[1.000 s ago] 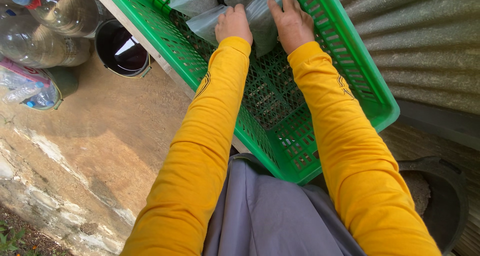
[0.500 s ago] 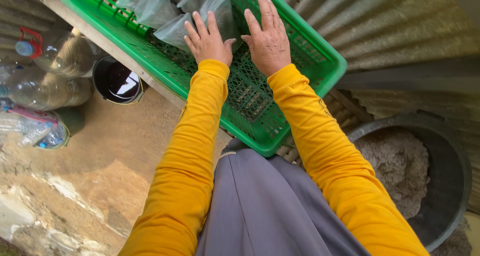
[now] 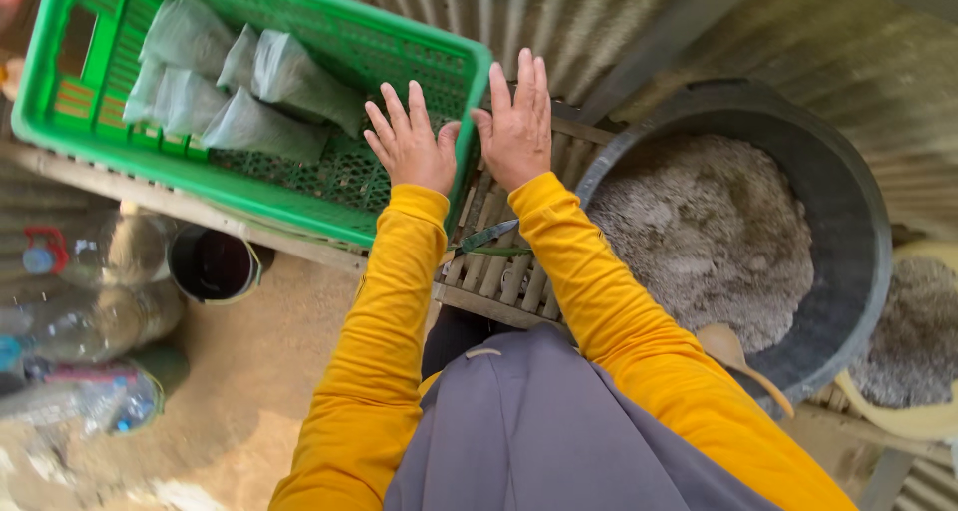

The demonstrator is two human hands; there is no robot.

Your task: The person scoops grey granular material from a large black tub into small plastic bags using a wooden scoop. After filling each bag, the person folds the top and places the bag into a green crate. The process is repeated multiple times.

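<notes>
My left hand (image 3: 411,144) and my right hand (image 3: 517,124) are both empty with fingers spread, hovering at the right end of a green plastic crate (image 3: 299,207). The left hand is over the crate's mesh floor, the right hand just past its right rim, above a wooden slatted bench (image 3: 499,266). Several clear plastic bags filled with grey material (image 3: 235,82) lie in the left half of the crate. Both arms wear yellow sleeves.
A large black tub (image 3: 848,222) holding grey crumbly material stands to the right, with a wooden handle (image 3: 743,361) at its near rim. A second yellowish basin (image 3: 913,371) is far right. A black pot (image 3: 212,263) and plastic bottles (image 3: 90,301) sit on the ground at left. Corrugated metal sheeting behind.
My hands have lifted off the bags and drawn back to the crate's right end, fingers now spread. The view has swung right, bringing the black tub fully into sight.
</notes>
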